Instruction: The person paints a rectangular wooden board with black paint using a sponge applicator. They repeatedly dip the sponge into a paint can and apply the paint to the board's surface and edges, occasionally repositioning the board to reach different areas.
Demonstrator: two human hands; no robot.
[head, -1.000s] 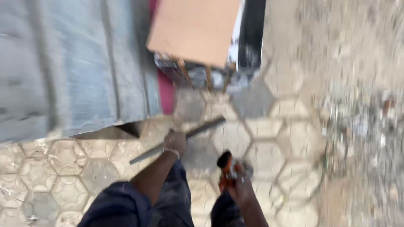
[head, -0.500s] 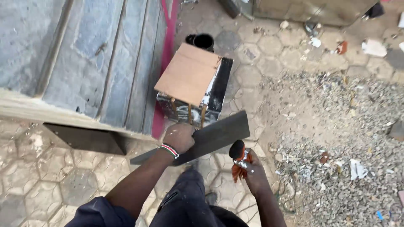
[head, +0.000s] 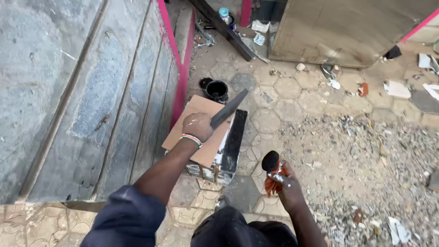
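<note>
Half a second ago the dark flat strip [head: 228, 109] lay almost level across the middle of the frame; now it slants up toward the upper right, its far end near the black pot [head: 216, 90]. The left hand [head: 197, 125] is closed around the strip's lower end and sits over the brown cardboard sheet [head: 205, 147] instead of below it. The right hand [head: 287, 185], low and right of centre as before, grips a brush with a dark rounded head [head: 270, 161] and an orange-red part below.

The cardboard lies on top of a black box [head: 233, 142], just right of the pink edge [head: 180, 87] of a large grey panel [head: 91, 96] that fills the left half of the frame. A long dark bar [head: 224, 28] leans at the top centre beside a flat brown metal sheet [head: 347, 29]. Hexagonal paving [head: 292, 103] lies open between the box and the metal sheet. Grey rubble and scraps [head: 366, 160] cover the ground to the right.
</note>
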